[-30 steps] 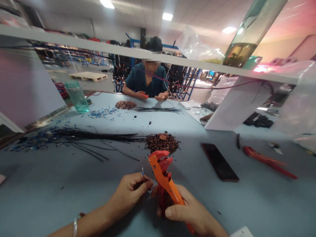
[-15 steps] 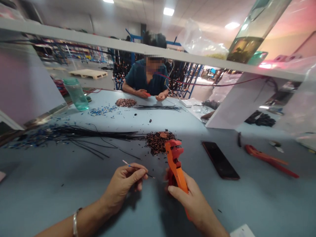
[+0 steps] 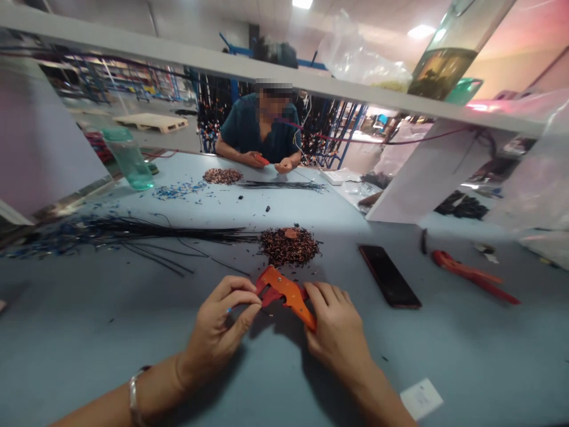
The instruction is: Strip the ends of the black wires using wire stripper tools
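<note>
While my left hand [image 3: 222, 323] pinches a short blue-tipped wire [image 3: 229, 309] between thumb and forefinger, my right hand [image 3: 335, 332] closes around the orange stripper [image 3: 287, 292], its head beside my left fingertips. Beyond both hands a heap of cut bits [image 3: 288, 245] has built up. Many long black wires [image 3: 155, 234] wait further left, seemingly unworked.
</note>
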The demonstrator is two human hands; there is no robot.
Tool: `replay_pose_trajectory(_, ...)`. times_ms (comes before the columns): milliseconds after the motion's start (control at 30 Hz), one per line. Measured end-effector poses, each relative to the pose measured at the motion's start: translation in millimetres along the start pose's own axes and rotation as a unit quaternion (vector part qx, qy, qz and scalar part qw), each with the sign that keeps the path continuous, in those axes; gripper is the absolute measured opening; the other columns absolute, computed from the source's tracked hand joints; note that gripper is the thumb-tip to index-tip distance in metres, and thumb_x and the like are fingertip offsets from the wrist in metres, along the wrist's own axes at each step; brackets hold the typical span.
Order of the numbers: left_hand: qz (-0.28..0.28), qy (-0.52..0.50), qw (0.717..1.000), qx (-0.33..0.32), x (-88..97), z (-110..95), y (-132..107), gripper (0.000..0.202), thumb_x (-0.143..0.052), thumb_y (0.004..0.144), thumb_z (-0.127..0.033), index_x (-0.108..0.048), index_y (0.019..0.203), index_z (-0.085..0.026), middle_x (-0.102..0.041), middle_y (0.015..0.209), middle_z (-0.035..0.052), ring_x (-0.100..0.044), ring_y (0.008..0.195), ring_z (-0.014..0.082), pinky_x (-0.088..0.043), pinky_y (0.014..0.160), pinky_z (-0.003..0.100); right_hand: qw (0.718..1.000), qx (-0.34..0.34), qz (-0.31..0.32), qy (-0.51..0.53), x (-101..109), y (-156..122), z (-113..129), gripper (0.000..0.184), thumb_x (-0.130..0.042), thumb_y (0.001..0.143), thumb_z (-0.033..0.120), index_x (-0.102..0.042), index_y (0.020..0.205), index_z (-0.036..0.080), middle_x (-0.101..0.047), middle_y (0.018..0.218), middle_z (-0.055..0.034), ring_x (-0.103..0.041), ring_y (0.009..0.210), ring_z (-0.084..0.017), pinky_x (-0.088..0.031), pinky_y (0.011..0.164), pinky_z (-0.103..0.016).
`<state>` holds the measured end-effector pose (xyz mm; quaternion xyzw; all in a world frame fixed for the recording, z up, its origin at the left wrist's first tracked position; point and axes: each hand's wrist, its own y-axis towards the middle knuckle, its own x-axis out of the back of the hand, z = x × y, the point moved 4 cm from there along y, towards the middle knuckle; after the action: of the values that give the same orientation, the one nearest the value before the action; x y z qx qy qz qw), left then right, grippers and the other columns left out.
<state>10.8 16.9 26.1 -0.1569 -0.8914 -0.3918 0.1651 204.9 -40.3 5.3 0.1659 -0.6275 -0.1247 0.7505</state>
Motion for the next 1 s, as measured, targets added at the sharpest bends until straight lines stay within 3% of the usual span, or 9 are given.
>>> replay_pose_trajectory(333, 0.013, 0.09, 0.996, 0.01, -6.6, 5.2, -2.4, 0.012, -0.058, 0.088, -0.011, -0.066, 0.085, -0.02, -0.059, 0.097, 0.0045, -0.058, 0.095, 0.0198, -0.05, 0.086, 0.034, 0.994, 0.091, -0.03, -0.045, 3.0, -3.3, 15.1, 0.042, -0.059, 0.072, 0.007, -0.061, 0.114, 0.011, -0.068, 0.103, -0.0132, -0.055, 0.088, -0.028, -0.037, 0.078, -0.04)
replay_pose_trajectory(567, 0.002, 0.114, 0.994, 0.003, -6.6, 3.6, 0.0, 0.012, -0.058, 0.087, -0.012, -0.066, 0.084, -0.021, -0.062, 0.093, 0.0043, -0.061, 0.09, 0.0198, -0.052, 0.082, 0.034, 0.996, 0.084, 0.007, -0.04, 2.2, -3.5, 16.0, 0.039, -0.058, 0.077, 0.009, -0.06, 0.116, 0.014, -0.068, 0.105, -0.0122, -0.055, 0.09, -0.028, -0.036, 0.08, -0.04)
replay_pose_trajectory(800, -0.066, 0.101, 0.991, 0.06, 3.9, 15.9, 3.1, 0.01, -0.054, 0.09, -0.013, -0.06, 0.085, -0.02, -0.06, 0.092, 0.0029, -0.061, 0.087, 0.0175, -0.052, 0.081, 0.032, 0.998, 0.056, 0.016, -0.022, 4.7, -5.5, 4.5, 0.046, -0.061, 0.07, 0.006, -0.06, 0.115, 0.014, -0.068, 0.106, -0.0116, -0.056, 0.091, -0.028, -0.038, 0.081, -0.04)
replay_pose_trajectory(1000, -0.027, 0.112, 0.992, 0.059, -0.8, 18.3, 1.4, 0.012, -0.053, 0.091, -0.013, -0.06, 0.084, -0.019, -0.059, 0.093, 0.0044, -0.059, 0.09, 0.0189, -0.05, 0.083, 0.033, 0.998, 0.057, 0.025, -0.029, 4.9, -4.2, -4.1, 0.051, -0.06, 0.065, 0.004, -0.061, 0.115, 0.015, -0.068, 0.105, -0.0106, -0.056, 0.091, -0.029, -0.038, 0.081, -0.04)
